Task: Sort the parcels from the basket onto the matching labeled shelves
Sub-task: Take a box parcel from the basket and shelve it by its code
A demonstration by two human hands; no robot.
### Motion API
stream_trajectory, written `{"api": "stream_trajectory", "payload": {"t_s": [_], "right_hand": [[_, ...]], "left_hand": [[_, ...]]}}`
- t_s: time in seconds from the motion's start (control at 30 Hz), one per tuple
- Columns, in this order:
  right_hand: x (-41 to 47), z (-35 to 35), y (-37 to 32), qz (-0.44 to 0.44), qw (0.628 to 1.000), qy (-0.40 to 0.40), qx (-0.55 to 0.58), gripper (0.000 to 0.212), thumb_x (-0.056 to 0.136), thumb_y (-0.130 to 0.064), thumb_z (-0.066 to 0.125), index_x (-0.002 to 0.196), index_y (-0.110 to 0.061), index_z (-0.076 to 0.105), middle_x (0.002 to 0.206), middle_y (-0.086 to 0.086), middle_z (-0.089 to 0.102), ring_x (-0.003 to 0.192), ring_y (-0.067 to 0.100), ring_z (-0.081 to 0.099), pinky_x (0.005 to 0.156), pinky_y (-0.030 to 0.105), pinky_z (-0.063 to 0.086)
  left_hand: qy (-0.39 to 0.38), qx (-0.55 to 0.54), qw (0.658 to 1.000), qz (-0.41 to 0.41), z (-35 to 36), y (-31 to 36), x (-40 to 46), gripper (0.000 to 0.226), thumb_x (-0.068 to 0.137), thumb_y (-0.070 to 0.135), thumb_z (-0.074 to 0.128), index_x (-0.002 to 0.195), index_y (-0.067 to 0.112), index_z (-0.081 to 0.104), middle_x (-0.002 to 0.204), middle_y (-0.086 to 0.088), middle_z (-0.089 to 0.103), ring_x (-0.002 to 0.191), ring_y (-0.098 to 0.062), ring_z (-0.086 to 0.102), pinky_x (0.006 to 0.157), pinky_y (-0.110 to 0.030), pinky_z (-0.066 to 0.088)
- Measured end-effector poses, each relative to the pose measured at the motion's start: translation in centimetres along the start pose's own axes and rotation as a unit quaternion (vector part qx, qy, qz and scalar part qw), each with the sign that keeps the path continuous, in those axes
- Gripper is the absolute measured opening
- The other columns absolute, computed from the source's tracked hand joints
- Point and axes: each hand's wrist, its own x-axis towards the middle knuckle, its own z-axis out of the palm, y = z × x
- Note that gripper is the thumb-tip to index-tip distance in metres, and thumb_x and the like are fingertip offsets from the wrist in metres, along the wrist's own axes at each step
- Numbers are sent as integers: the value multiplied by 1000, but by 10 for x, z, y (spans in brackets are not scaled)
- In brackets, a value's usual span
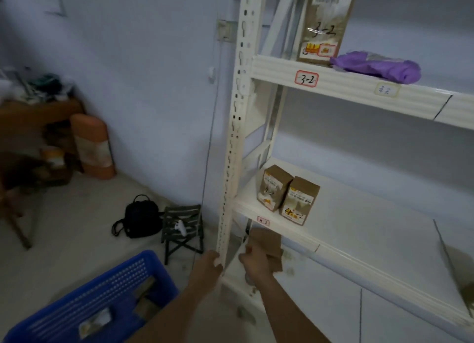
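A plain brown cardboard parcel (266,245) is held in the right hand's grip (252,259), fingers curled round its near edge, just under the front left corner of the white metal shelf labelled 4-2 (359,230). The white perforated upright post (230,189) is clasped by the left hand (209,262). More parcels are seen in the blue plastic basket (84,299) on the floor.
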Motion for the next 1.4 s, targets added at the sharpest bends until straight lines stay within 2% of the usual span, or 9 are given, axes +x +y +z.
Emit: {"api": "stream_trajectory", "payload": {"t_s": [0.13,0.23,0.47,0.67,0.83,0.97,1.17,1.23,1.4], "right_hand": [[-25,37,-53,-39,997,-57,-32,3,87,-17,54,89,-19,55,98,5,54,94,21,55,77,23,43],[-38,59,-96,-71,993,-87,-32,27,91,-9,48,66,-16,42,69,-2,46,61,7,44,50,7,34],[-22,150,-187,-112,979,-143,-96,25,92,-9,51,69,-16,47,64,-5,45,57,4,41,49,15,34],[6,243,-254,-110,973,-165,-120,34,91,-4,49,63,-19,37,66,-2,43,63,11,44,58,24,38],[27,317,-282,-141,957,-204,-149,39,91,-7,47,61,-25,29,66,-6,33,58,5,33,50,19,26],[48,374,-280,-107,945,-260,-167,8,92,-10,51,96,-13,44,85,-1,43,86,18,46,73,25,36],[83,467,-249,-68,915,-329,-223,34,90,-14,55,122,-4,53,113,14,57,108,31,55,95,38,44],[94,492,-232,-55,902,-363,-228,11,90,-11,53,98,-5,58,94,16,59,87,31,58,88,44,47],[138,549,-178,-51,875,-413,-246,41,89,-5,49,61,-18,23,59,1,25,52,14,25,54,30,27]], "left_hand": [[57,30,998,-3,-61,-13,-14,12,94,9,47,89,20,49,87,2,52,80,-11,53,69,-18,43],[95,26,995,-15,-106,-23,-15,12,95,9,45,86,14,52,75,2,52,69,-11,48,55,-14,36],[156,1,987,-27,-220,-73,10,39,92,10,51,66,31,31,66,11,37,56,0,33,52,-11,28],[150,4,986,-71,-317,-135,46,35,94,14,52,128,4,51,122,-13,58,111,-24,56,89,-27,43],[185,-19,977,-108,-359,-197,69,28,91,14,54,116,0,55,115,-16,60,102,-26,57,83,-31,45],[177,-41,971,-156,-371,-244,78,37,93,16,53,128,3,50,130,-13,53,117,-25,50,95,-29,39],[178,-58,947,-260,-373,-325,86,41,92,17,55,130,3,49,131,-15,52,116,-28,52,95,-33,40],[184,-65,933,-303,-369,-352,87,39,92,15,55,129,3,50,129,-13,53,114,-28,53,91,-31,40],[178,-69,912,-364,-343,-418,115,23,91,13,53,113,7,54,104,-7,57,89,-19,53,75,-31,42]]}}
